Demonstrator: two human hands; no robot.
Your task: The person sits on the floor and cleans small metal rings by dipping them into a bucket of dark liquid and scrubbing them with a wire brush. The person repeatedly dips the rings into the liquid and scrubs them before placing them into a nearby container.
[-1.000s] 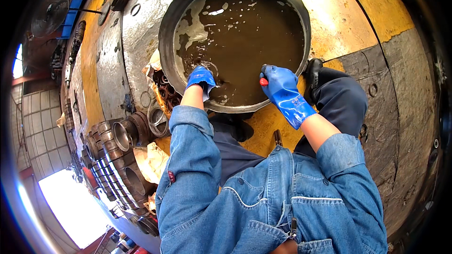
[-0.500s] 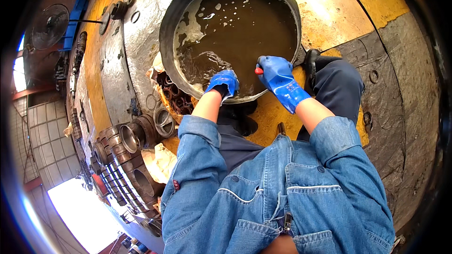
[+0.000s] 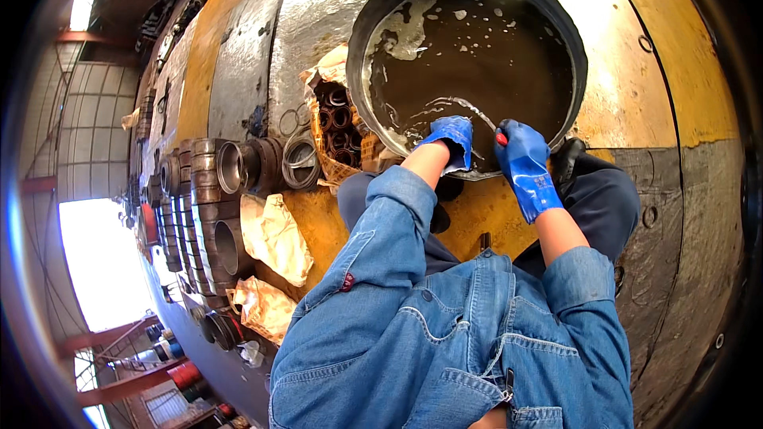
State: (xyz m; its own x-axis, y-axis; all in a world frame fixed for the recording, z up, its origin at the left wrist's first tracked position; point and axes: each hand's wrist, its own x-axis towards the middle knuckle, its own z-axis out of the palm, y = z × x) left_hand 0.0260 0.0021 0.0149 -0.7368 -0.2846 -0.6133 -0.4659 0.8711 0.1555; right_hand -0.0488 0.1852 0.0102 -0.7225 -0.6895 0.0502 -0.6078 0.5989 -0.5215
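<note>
Head view: a round black metal basin at upper centre holds murky brown liquid with foam flecks. At its lower rim, the left hand, in a blue rubber glove, is clenched on something hidden. The gloved right hand grasps a red-tipped tool, its axis hidden. Left, a torn cardboard box holds metal rings.

left hand: gloved, fingers curled, arm bent | right hand: gloved, fist closed

head cam — looks steeply down | close over basin — fisheye
</note>
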